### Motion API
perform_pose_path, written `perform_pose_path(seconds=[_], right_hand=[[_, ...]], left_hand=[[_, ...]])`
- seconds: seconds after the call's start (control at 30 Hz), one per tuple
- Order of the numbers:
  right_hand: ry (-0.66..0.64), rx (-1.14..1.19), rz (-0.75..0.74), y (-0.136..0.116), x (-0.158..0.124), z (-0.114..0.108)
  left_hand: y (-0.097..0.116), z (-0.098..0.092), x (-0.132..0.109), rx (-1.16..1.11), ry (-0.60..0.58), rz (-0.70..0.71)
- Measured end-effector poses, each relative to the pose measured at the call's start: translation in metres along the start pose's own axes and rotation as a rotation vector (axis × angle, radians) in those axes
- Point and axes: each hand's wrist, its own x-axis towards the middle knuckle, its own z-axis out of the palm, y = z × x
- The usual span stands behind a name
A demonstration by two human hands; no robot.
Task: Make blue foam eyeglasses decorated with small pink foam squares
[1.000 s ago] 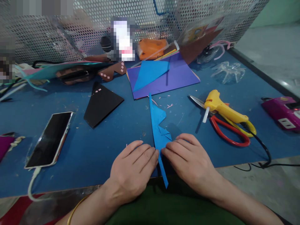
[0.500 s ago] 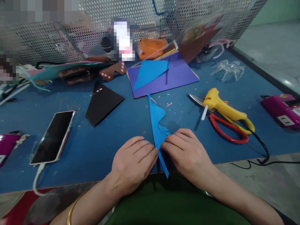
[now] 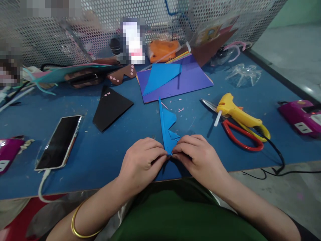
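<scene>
A blue paper cutout with notched edges and a long strip down its left side lies on the blue table. My left hand pinches its near end from the left. From the other side, my right hand pinches the same near end, fingertips almost meeting the left ones. The strip's tail is folded up or hidden at the fingers. Beyond the cutout, another blue sheet rests on purple paper. A folded black paper piece with small pink squares lies to the left.
Right of my hands lie scissors under a yellow glue gun, its black cord trailing off the table edge. A phone with a white cable is at left. Purple power boxes sit at the sides. A perforated metal panel stands behind.
The strip's tail, which hung past the table edge toward me, has been bent up at the near end. My fingers have closed into a pinch there.
</scene>
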Motion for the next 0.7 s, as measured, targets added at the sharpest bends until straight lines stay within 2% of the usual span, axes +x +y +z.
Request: perform_pose_path(seconds=[0.2, 0.37, 0.57, 0.7], right_hand=[[-0.079, -0.035, 0.081, -0.005, 0.004, 0.002], [-0.102, -0.125, 0.079, -0.009, 0.004, 0.004], [-0.133, -0.207, 0.128, -0.013, 0.009, 0.002], [-0.157, -0.176, 0.15, -0.011, 0.012, -0.001]], left_hand=[[-0.001, 0.001, 0.004, -0.027, -0.058, -0.133], [-0.001, 0.001, 0.004, -0.019, -0.102, -0.12], [0.003, 0.002, 0.006, 0.101, -0.172, -0.14], [0.004, 0.003, 0.004, 0.122, -0.145, -0.155]])
